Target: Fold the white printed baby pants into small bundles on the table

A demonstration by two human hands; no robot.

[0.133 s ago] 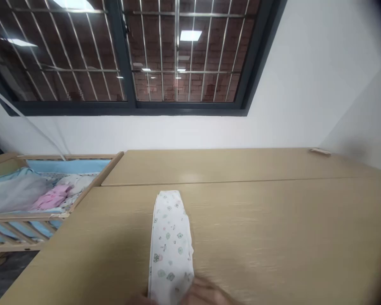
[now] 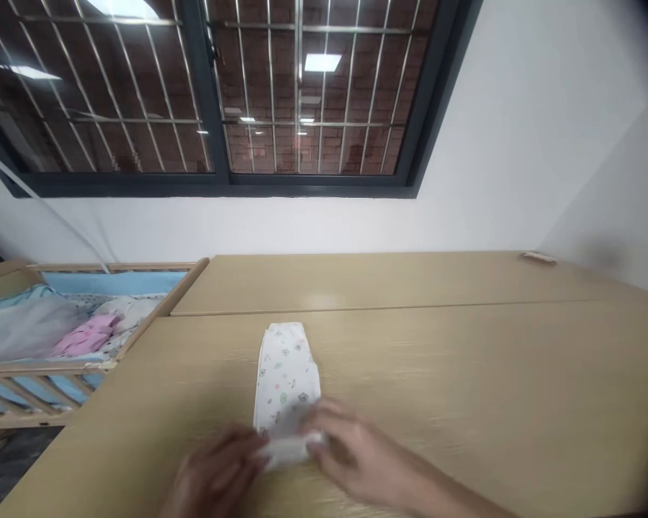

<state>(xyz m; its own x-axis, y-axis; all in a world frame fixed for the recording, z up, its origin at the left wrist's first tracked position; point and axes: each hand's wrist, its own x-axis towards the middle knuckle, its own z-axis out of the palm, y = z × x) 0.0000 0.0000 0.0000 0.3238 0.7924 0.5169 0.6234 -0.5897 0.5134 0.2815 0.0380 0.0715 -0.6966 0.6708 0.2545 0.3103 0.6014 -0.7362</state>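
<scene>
A long folded piece of white printed cloth (image 2: 286, 378), like a baby garment, lies on the wooden tabletop with its narrow end pointing away from me. Its near end is lifted and turned back into a blurred white fold. My left hand (image 2: 219, 467) pinches the left corner of that fold. On the other side, my right hand (image 2: 351, 450) has thumb and fingers closed on the right corner. Both hands are smeared by motion, and part of the cloth's right edge is hidden behind the right fingers.
A wooden crib (image 2: 48, 369) with blue lining stands left of the wooden tabletop (image 2: 464, 403); pink cloth (image 2: 89, 334) and bedding lie in it. A barred window (image 2: 313, 183) is set in the white wall behind. A small flat piece (image 2: 538, 257) rests at the far right.
Both hands have come up from the bottom edge, away from me, carrying the cloth's near end with them. The cloth now looks shorter, its near end folded back; its far end has stayed put.
</scene>
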